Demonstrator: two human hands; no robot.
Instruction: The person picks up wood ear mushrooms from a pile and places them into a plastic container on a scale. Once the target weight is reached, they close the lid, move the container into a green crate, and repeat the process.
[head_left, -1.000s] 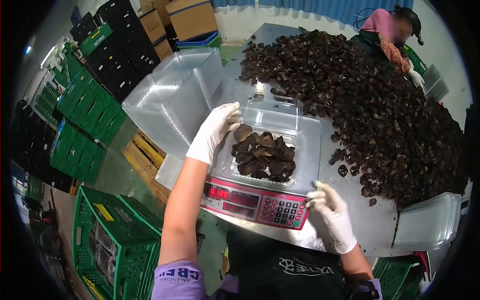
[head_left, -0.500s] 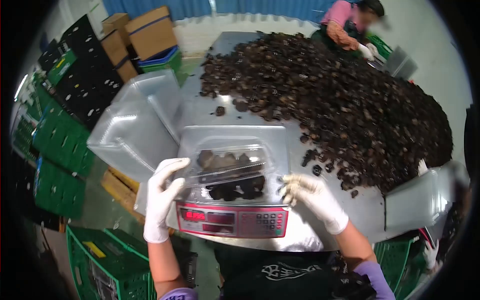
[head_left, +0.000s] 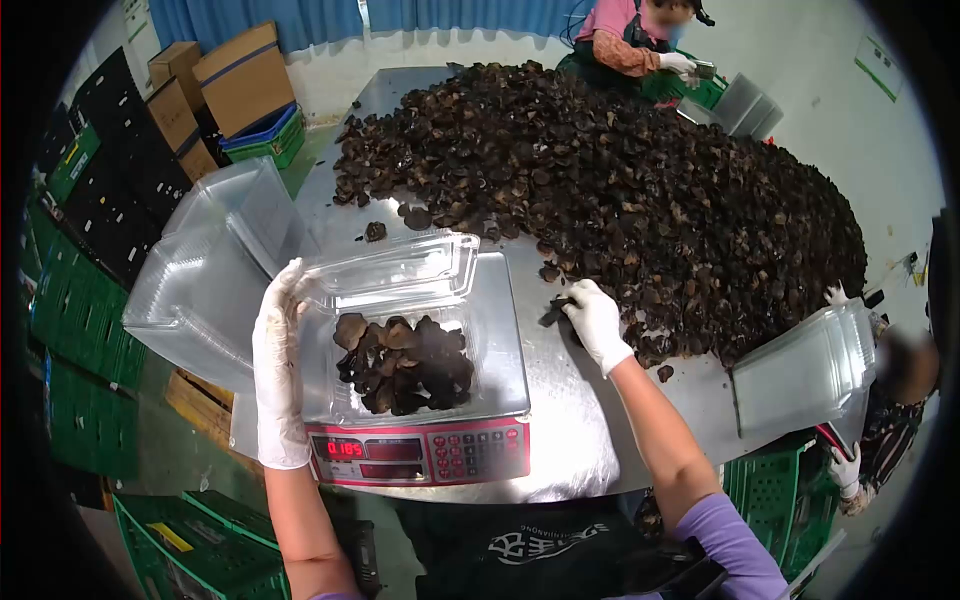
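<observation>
A clear plastic clamshell box (head_left: 345,405) sits on the scale with its lid (head_left: 400,272) tilted up at the back. Dark wood ear mushrooms (head_left: 405,365) fill its base. My left hand (head_left: 282,370) stands upright along the box's left side, its fingers closed at the lid's left corner. To the right of the scale, my right hand (head_left: 597,325) is over the steel table, pinching a dark wood ear mushroom (head_left: 553,312). The digital scale (head_left: 420,452) has a red front panel and reads about 0.185.
A large heap of mushrooms (head_left: 620,180) covers the back and right of the steel table (head_left: 560,420). Stacked clear boxes (head_left: 195,290) stand left, others (head_left: 805,365) right. Green crates (head_left: 195,550) are below. One person (head_left: 630,45) works behind the heap, another (head_left: 890,420) at the right.
The lid has swung up from over the mushrooms. My right hand has moved away from the box towards the heap and now holds a piece. The view has shifted right.
</observation>
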